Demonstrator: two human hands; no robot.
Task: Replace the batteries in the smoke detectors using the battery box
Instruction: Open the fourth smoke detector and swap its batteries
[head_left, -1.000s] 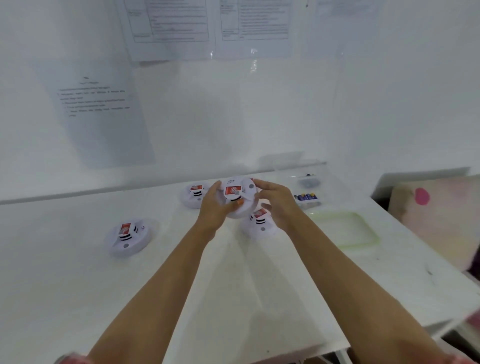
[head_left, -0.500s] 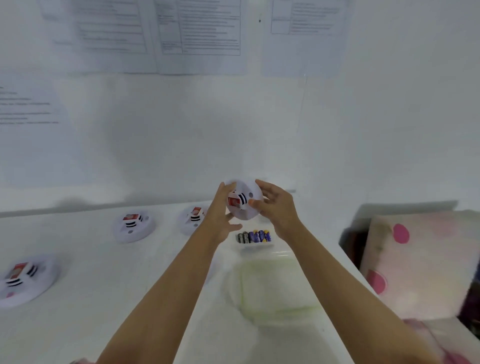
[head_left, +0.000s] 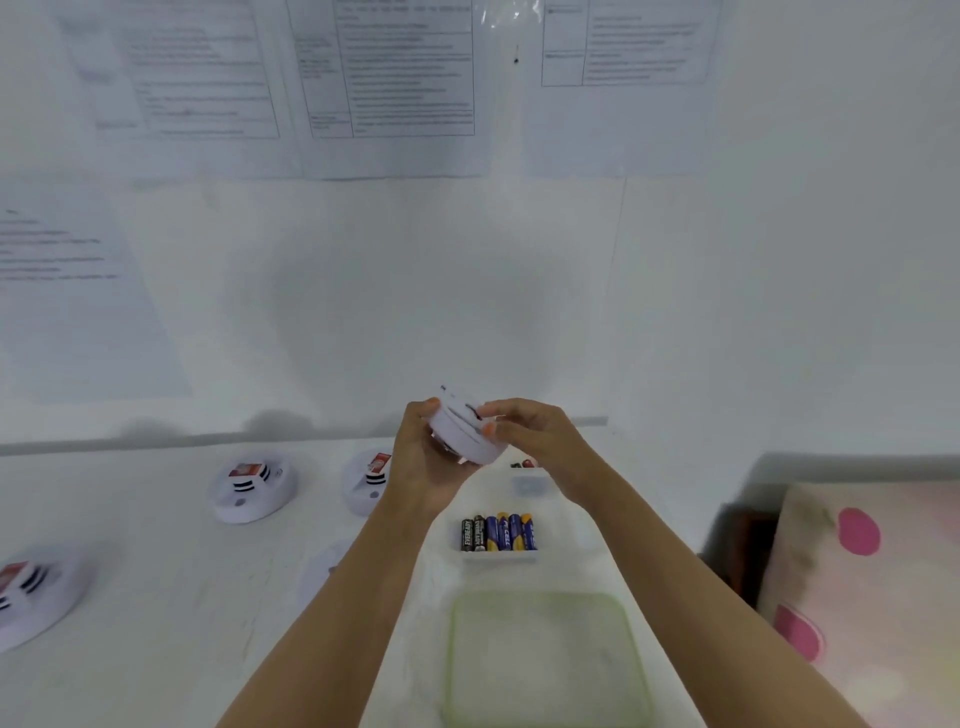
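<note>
A: What are the fingers (head_left: 501, 410) doing?
B: Both sets are curled round one detector (head_left: 462, 434). The left hand (head_left: 421, 462) cups it from below, thumb on its top edge; the right hand (head_left: 543, 441) pinches the opposite rim.
A: Why two hands?
B: My guess: opposite grips let the halves twist apart, or turn the back up, to reach the battery bay. It is tilted, edge-on, so I can't tell whether it is open.
A: Where is it?
B: In the air, clear of the surface (head_left: 156, 623), between the fingers.
A: And outward?
B: Just below the fingers, toward the person, batteries (head_left: 498, 532) lie side by side in the box (head_left: 498, 559), likely kept close for a short reach. Nearer still lies a green tray (head_left: 545, 654), perhaps for spent cells. Left of the fingers two more detectors (head_left: 254, 491) sit face up; another lies far left, one half hidden under the left forearm.
</note>
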